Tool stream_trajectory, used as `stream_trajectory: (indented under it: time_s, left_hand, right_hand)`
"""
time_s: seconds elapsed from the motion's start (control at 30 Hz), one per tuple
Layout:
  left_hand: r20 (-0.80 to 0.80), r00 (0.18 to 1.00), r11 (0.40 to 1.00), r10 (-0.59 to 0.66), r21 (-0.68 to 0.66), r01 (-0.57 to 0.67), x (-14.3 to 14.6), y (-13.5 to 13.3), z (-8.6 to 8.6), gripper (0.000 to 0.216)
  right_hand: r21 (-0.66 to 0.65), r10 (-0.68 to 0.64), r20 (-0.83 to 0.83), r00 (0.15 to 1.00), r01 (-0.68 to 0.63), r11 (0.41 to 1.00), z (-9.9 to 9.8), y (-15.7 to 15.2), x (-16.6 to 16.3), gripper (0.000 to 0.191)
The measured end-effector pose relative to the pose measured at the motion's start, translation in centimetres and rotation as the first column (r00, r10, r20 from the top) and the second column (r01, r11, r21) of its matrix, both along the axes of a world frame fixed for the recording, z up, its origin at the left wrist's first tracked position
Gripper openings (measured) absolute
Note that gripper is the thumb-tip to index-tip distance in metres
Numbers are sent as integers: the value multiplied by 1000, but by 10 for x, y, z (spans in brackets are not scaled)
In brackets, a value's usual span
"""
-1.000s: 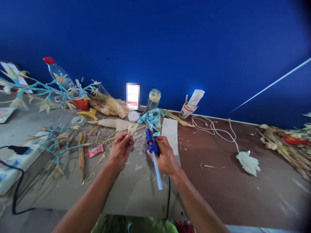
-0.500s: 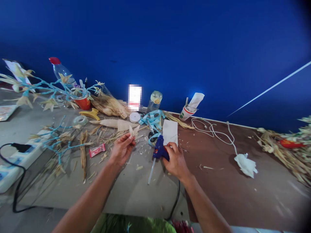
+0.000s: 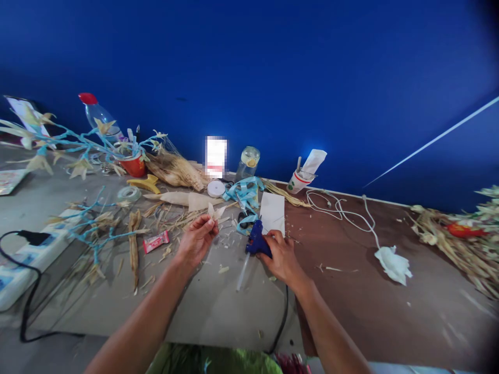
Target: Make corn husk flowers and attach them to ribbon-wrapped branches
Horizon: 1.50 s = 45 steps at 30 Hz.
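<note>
My left hand pinches a small pale corn-husk flower between its fingertips, held just above the table. My right hand is wrapped round the handle of a blue glue gun that lies low on the table, its clear glue stick pointing back toward me. The gun's black cord runs down off the table's front edge. A white paper sheet lies just beyond the gun.
Blue-wrapped branches with husk flowers and husk scraps cover the left. A power strip sits at far left. Light blue ribbon, a tape roll, a jar, a paper cup, a white cable and dried husks lie behind and right.
My right hand has lowered the glue gun from an upright hold in front of me to lying on the table to the right. My left hand still pinches the husk flower.
</note>
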<state>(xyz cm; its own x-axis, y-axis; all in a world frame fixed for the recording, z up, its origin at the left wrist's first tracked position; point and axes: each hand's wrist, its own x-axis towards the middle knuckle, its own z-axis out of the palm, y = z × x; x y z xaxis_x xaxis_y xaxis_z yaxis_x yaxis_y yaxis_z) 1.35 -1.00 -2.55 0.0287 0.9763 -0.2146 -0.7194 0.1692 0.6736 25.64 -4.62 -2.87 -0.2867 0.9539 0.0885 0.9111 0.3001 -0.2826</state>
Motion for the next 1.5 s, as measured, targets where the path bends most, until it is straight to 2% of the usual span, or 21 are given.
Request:
stream_trajectory:
  time_s: [0.17,0.23,0.33,0.47,0.53,0.63,0.8,1.0,1.27,1.5]
  left_hand:
    - [-20,999,999,32,35,-31,0,0,-1,19]
    - [-21,999,999,39,36,-39,1,0,-1,18]
    - [-29,999,999,29,33,-28,2,0,-2,18]
    - [-60,998,999,19,39,-17,5,0,-2,18]
    - [-69,997,999,20,42,-17,6,-1,-2,18]
    - [-70,997,999,9,46,-6,5,-1,-2,18]
    - [-71,997,999,25,28,-24,5,-1,-4,20]
    - [-86,996,1000,8,9,-7,9,-3,-3,20]
    - [-112,993,999,21,30,-18,11,-3,-4,20]
    - [-67,998,1000,-12,-9,11,10,-4,-1,20]
  right_hand:
    - [-5,16,-14,1000,-16,1000,-1,0,2,40]
    - [28,-15,-44,999,16,999,3,-1,1,39]
    - [119,-74,-228,971,103,987,16,-1,-9,30]
    - [66,12,-595,804,34,997,31,11,-50,23]
    - [16,3,-700,715,11,1000,31,21,-76,21]
    - [-55,-71,-794,604,44,997,26,34,-107,17]
    - [-145,-168,-850,499,85,986,18,41,-125,11]
    - [-192,-205,-864,460,75,979,18,39,-121,11]
    - [-171,-173,-878,446,45,984,21,37,-118,11]
    - [-174,-184,-905,383,63,983,19,40,-118,10]
